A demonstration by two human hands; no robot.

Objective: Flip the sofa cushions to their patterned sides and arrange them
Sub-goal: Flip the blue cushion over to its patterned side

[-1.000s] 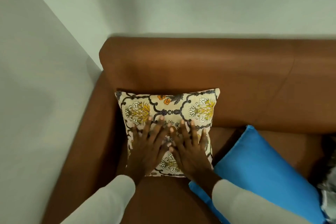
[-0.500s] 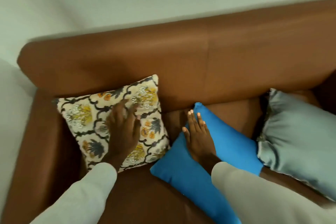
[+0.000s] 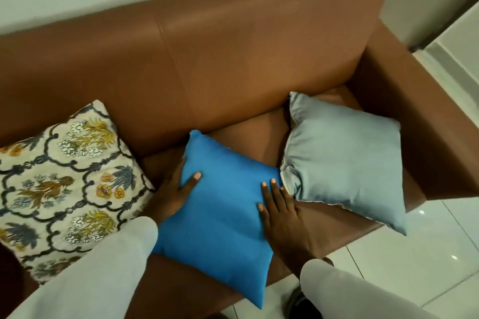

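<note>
A plain blue cushion (image 3: pixel 220 217) lies flat on the middle of the brown sofa seat (image 3: pixel 254 132). My left hand (image 3: pixel 173 194) grips its left edge, thumb on top and fingers tucked under. Against its right edge rests my right hand (image 3: pixel 282 220), fingers laid on the fabric. A cream cushion with a floral pattern (image 3: pixel 64 184) leans at the left end, pattern facing up. A plain silver-grey cushion (image 3: pixel 344 160) lies at the right end, touching the blue one's corner.
The sofa backrest (image 3: pixel 207 59) runs behind the cushions and the right armrest (image 3: pixel 427 124) bounds the grey cushion. White tiled floor (image 3: pixel 414 254) lies to the front right. My shoe (image 3: pixel 298 303) shows below the seat edge.
My left hand has left the patterned cushion and moved to the blue cushion's left edge. My right hand has shifted to its right edge. The view has swung right.
</note>
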